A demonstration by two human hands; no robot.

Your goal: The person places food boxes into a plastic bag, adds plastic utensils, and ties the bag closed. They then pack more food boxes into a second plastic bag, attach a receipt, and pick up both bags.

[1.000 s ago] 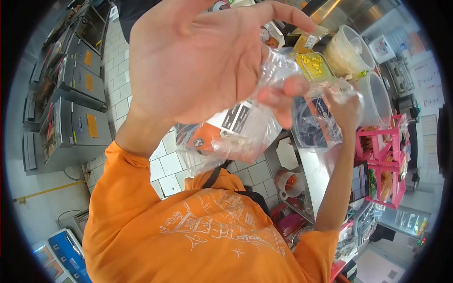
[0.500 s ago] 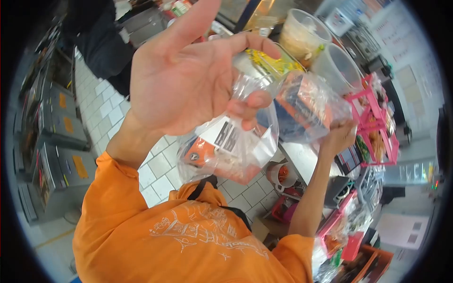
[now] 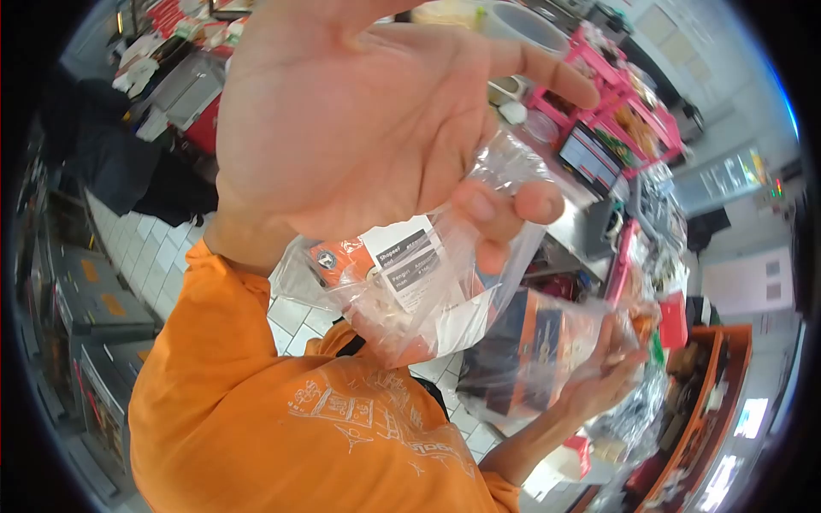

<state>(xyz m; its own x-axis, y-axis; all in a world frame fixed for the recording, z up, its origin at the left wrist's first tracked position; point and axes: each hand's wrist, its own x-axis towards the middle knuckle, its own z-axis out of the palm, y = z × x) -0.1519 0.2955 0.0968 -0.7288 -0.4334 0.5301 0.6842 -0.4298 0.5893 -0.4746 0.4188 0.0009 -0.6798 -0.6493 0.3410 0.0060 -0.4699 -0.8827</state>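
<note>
My left hand (image 3: 368, 137) is raised close to the camera, palm showing, thumb and index finger stretched out. Its lower fingers curl around the gathered neck of a clear plastic bag (image 3: 385, 325), which hangs below the palm. Inside that bag is an orange food box with a white printed label (image 3: 406, 265). On the lower right, my right hand (image 3: 599, 380) grips the end of a second clear plastic bag (image 3: 530, 355) holding a dark blue and orange box. The second bag lies sideways, just right of the first.
A pink rack (image 3: 641, 128) with packed items and a tablet screen (image 3: 590, 158) stand at the upper right. An orange shelf (image 3: 710, 385) is at the far right. A person in dark clothes (image 3: 128, 162) stands on the left, near grey cabinets (image 3: 103, 295).
My right hand has moved down with its bagged box, from beside the counter's plastic tubs to the lower right. My left hand appears nearer, still holding its bag. The view has shifted.
</note>
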